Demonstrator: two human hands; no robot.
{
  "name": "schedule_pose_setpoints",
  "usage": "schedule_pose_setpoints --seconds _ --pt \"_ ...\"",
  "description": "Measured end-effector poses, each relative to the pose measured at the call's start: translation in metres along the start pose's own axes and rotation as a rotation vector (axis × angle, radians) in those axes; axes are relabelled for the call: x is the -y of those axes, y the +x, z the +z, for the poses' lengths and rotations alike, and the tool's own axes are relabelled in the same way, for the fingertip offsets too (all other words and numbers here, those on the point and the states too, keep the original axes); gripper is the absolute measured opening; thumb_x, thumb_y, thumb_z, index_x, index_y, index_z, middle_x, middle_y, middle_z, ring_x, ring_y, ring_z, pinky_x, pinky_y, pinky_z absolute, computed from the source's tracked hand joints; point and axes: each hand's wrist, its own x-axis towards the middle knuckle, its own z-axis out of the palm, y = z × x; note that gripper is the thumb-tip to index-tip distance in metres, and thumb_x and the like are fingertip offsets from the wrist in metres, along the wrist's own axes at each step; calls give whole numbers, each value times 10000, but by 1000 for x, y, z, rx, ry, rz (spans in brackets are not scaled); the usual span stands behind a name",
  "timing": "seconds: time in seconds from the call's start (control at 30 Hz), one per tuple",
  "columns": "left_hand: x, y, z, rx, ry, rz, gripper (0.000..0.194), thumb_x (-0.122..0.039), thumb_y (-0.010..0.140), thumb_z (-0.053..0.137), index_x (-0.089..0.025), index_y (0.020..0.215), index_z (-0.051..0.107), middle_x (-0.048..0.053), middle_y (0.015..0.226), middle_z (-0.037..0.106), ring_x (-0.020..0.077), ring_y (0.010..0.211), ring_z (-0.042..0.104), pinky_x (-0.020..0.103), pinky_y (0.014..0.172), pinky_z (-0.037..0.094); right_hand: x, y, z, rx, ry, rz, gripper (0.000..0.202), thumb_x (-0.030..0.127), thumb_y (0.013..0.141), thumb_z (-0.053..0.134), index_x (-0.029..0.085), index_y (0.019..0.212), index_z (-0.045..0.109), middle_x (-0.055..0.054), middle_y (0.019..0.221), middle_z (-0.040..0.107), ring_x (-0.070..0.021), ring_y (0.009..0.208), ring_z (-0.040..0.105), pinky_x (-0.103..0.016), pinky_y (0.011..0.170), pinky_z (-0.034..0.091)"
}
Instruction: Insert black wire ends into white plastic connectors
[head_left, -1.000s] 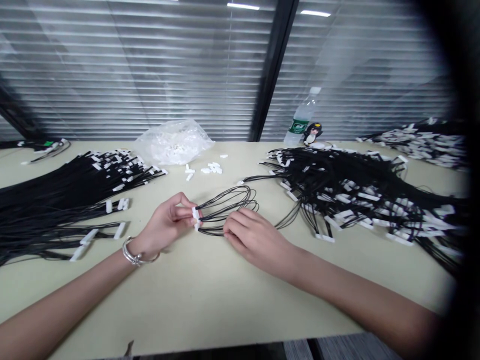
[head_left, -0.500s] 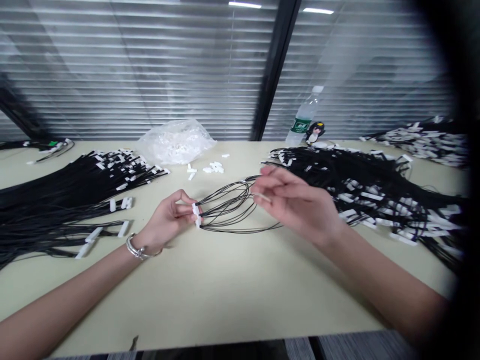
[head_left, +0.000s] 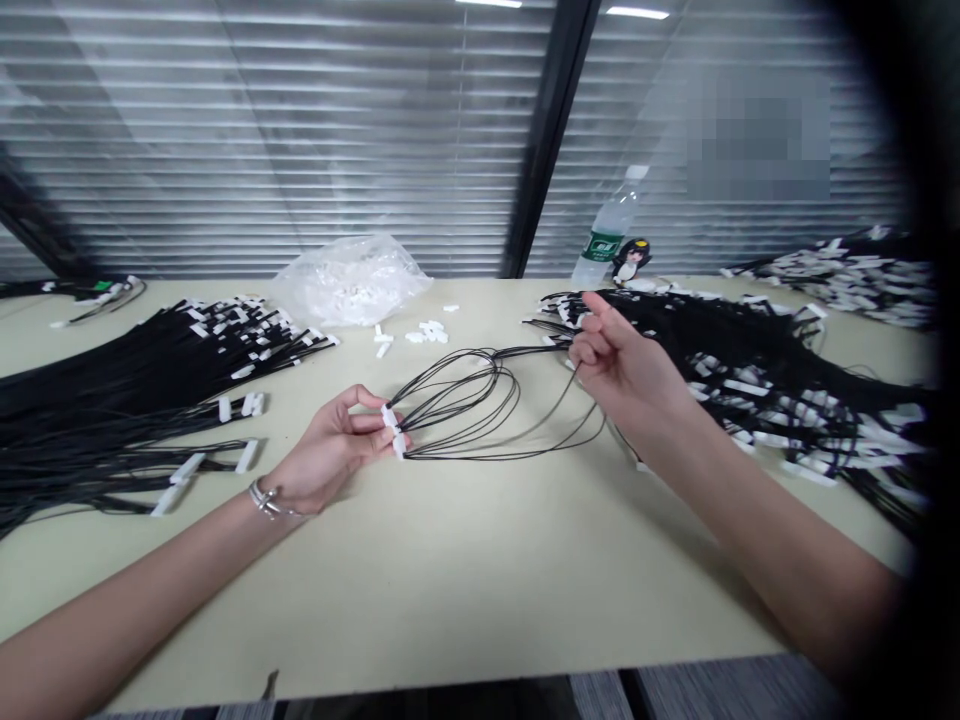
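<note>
My left hand (head_left: 337, 440), with a silver bracelet at the wrist, is closed on a white plastic connector (head_left: 393, 432) between thumb and fingers. Thin black wires (head_left: 480, 400) fan out from it in loops to the right. My right hand (head_left: 611, 350) is closed on one black wire, which runs from its fingers down in a curve toward the connector. Its index finger points up and away. The wires' far part lies beside and behind this hand, near the dark pile, where it is partly hidden.
Piles of black wire harnesses with white connectors lie at left (head_left: 112, 370) and right (head_left: 750, 360). At the back are a clear plastic bag (head_left: 352, 285) of white pieces, loose white connectors (head_left: 427, 332), a water bottle (head_left: 604, 235) and a penguin figure (head_left: 631, 262).
My right hand has moved right and slightly up, away from the looped wires, drawing a wire out with it. My left hand stays almost in place on the connector.
</note>
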Motion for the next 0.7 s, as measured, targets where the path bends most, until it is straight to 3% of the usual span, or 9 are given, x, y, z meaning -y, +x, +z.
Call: schedule_pose_setpoints --seconds 0.13,0.3,0.43,0.57,0.7 --pt "1 -8 13 21 -52 -53 233 -85 748 623 -197 871 461 -28 762 643 170 794 661 343 827 473 -11 -49 34 235 -430 -90 103 254 862 483 245 960 515 46 612 505 -53 480 343 -172 443 272" --pt "1 -14 25 30 8 -40 239 -93 751 626 -195 874 449 -3 765 665 151 746 648 325 777 472 -33 -91 53 613 -1076 -377 77 131 799 507 189 761 541 17 689 560 -89 636 477 -220 595 352" --pt "1 -17 27 50 91 18 244 -119 740 650 -187 861 449 15 747 682 143 718 635 303 738 465 -42 -96 49 677 -1316 -602 98 117 794 486 151 752 567 17 589 512 -95 586 413 -250 634 340" --pt "3 -18 29 50 99 13 249 -143 734 662 -192 867 458 10 737 694 156 730 647 305 737 469 -44 -94 46 700 -1352 -647 121 123 800 476 154 740 577 35 531 447 -88 534 333 -239 599 315" --pt "2 -18 31 39 95 11 251 -150 720 674 -191 861 471 13 735 701 168 729 655 303 720 477 -44 -95 45 711 -1329 -645 126 147 810 476 166 767 592 22 539 461 -107 571 352 -232 574 300"
